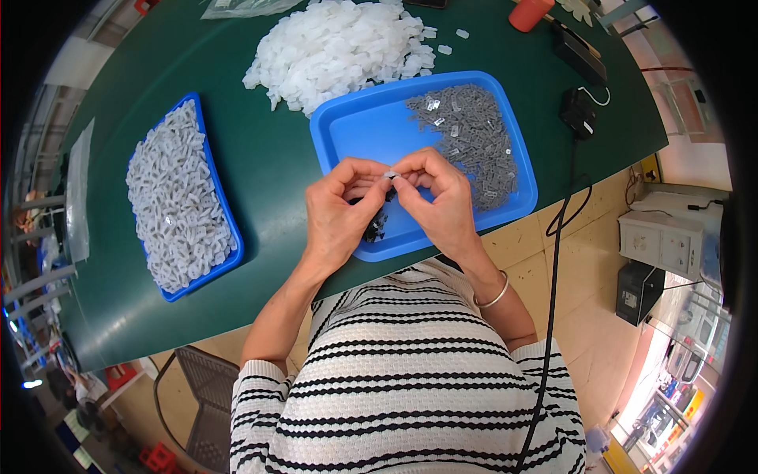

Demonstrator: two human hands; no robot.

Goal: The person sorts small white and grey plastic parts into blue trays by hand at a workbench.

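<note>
Left hand (335, 213) and right hand (442, 205) meet over the near half of the middle blue tray (359, 146). Both pinch thumb to forefinger, almost no gap, on one small pale grey part (391, 174) held between the fingertips. Can't tell which hand takes more of the hold; fingers hide most of the part.

Edges: left wrist crosses the tray's near-left corner, right wrist its near rim. Tray sits near the front edge of the green table (272, 166).

Room: tray floor shows beyond the hands, up to the far-left corner. Dark grey pieces (482, 134) fill the right side, close by the right hand; black bits (375, 227) lie just beside the left palm. White piece heap (339, 51) crowds the far rim. Left, a green strip separates this tray from the second blue tray (207, 150), heaped with light grey pieces (178, 197). Right, a black cable (557, 253) drops over the table edge, beside the right forearm.
</note>
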